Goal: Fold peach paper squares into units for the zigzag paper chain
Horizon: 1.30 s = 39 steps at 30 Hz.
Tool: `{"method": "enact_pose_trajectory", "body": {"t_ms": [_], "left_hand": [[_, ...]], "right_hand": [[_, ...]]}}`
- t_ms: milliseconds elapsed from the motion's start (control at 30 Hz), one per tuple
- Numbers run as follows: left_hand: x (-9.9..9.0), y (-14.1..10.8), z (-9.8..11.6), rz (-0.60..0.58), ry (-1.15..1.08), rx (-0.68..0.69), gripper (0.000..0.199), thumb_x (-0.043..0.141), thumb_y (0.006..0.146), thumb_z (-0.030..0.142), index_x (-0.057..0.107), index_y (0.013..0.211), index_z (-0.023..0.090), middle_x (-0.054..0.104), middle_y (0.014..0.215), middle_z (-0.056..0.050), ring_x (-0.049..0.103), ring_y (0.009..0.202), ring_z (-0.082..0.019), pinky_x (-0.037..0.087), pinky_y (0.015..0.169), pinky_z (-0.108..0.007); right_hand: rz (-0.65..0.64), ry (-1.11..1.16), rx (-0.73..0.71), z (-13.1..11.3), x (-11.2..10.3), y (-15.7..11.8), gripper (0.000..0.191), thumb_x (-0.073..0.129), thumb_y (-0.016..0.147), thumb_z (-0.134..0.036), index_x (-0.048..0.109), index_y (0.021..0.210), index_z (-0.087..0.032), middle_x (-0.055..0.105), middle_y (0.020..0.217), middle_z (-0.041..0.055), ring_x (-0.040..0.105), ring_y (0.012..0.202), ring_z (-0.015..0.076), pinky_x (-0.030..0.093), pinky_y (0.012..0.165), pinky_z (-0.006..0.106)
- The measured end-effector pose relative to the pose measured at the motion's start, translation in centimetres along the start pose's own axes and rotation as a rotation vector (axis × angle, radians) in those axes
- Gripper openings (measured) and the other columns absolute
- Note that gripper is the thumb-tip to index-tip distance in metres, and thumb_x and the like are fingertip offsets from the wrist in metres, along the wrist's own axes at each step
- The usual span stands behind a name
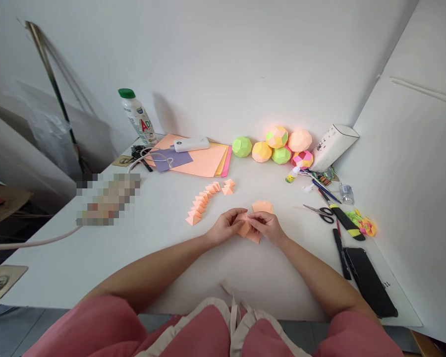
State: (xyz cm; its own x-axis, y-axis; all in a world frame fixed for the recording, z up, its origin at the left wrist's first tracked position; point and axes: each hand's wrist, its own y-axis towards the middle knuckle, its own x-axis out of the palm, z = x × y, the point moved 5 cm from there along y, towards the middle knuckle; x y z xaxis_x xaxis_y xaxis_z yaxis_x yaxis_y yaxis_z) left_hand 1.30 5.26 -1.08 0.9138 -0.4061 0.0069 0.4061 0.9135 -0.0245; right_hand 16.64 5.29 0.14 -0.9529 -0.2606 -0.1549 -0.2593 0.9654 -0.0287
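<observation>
Between both hands, near the middle of the white table, is a folded piece of peach paper [244, 229]. My left hand [225, 227] pinches its left side, thumb toward me. The fingers of my right hand [268, 226] close on its upper right side and partly cover it. Under and behind my right hand lie more peach paper pieces [262, 206]. Beyond my left hand, a curved row of small folded peach paper units [200, 202] stands on the table, with a small separate group [228, 187] to the right of its far end.
Paper balls [277, 137] are heaped by the wall. Peach, yellow and pink sheets [196, 163] lie under a white power bank [191, 144], beside a bottle [139, 116]. At right are a glue bottle [292, 174], scissors [321, 212], a utility knife [345, 220] and a phone [371, 282].
</observation>
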Motion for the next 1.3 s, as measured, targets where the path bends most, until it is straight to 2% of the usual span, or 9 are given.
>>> {"method": "enact_pose_trajectory", "body": {"t_ms": [533, 800, 967, 1167, 1300], "left_hand": [[0.0, 0.0, 0.2, 0.006, -0.053, -0.03, 0.039, 0.058, 0.077, 0.035, 0.054, 0.113, 0.021, 0.059, 0.112, -0.008, 0.055, 0.103, -0.025, 0.046, 0.085, -0.039], [-0.1, 0.0, 0.0, 0.016, -0.049, -0.025, 0.037, 0.057, 0.077, 0.035, 0.055, 0.112, 0.021, 0.059, 0.111, -0.008, 0.055, 0.102, -0.024, 0.045, 0.086, -0.039], [0.0, 0.1, 0.0, 0.004, -0.056, -0.011, 0.037, 0.059, 0.076, 0.036, 0.057, 0.109, 0.02, 0.061, 0.105, -0.007, 0.056, 0.097, -0.023, 0.045, 0.085, -0.038], [0.0, 0.1, 0.0, 0.003, -0.038, -0.014, 0.037, 0.059, 0.076, 0.037, 0.057, 0.108, 0.02, 0.061, 0.1, -0.006, 0.056, 0.094, -0.022, 0.045, 0.083, -0.037], [-0.1, 0.2, -0.2, 0.003, -0.045, -0.012, 0.038, 0.06, 0.075, 0.039, 0.058, 0.108, 0.021, 0.061, 0.1, -0.006, 0.056, 0.095, -0.022, 0.045, 0.083, -0.037]], "right_hand": [[0.015, 0.008, -0.006, -0.3, 0.2, -0.1, 0.021, 0.064, 0.072, -0.036, 0.068, 0.081, -0.018, 0.063, 0.063, 0.001, 0.057, 0.054, 0.0124, 0.048, 0.051, 0.026], [-0.003, 0.044, 0.01, 0.2, 0.0, 0.0, 0.024, 0.065, 0.071, -0.036, 0.067, 0.087, -0.019, 0.066, 0.069, 0.0026, 0.058, 0.055, 0.0127, 0.05, 0.053, 0.027], [-0.01, 0.064, 0.027, 0.7, -0.4, 0.3, 0.028, 0.067, 0.07, -0.036, 0.067, 0.093, -0.019, 0.069, 0.082, 0.0045, 0.063, 0.069, 0.0155, 0.051, 0.06, 0.027], [-0.024, 0.018, 0.003, 0.8, -0.2, 0.3, 0.021, 0.066, 0.072, -0.034, 0.07, 0.088, -0.02, 0.07, 0.086, 0.0047, 0.064, 0.078, 0.0175, 0.053, 0.068, 0.03], [-0.019, -0.002, -0.017, 0.7, -0.1, 0.2, 0.021, 0.065, 0.072, -0.035, 0.07, 0.087, -0.021, 0.07, 0.086, 0.0044, 0.065, 0.078, 0.0177, 0.054, 0.068, 0.03]]}}
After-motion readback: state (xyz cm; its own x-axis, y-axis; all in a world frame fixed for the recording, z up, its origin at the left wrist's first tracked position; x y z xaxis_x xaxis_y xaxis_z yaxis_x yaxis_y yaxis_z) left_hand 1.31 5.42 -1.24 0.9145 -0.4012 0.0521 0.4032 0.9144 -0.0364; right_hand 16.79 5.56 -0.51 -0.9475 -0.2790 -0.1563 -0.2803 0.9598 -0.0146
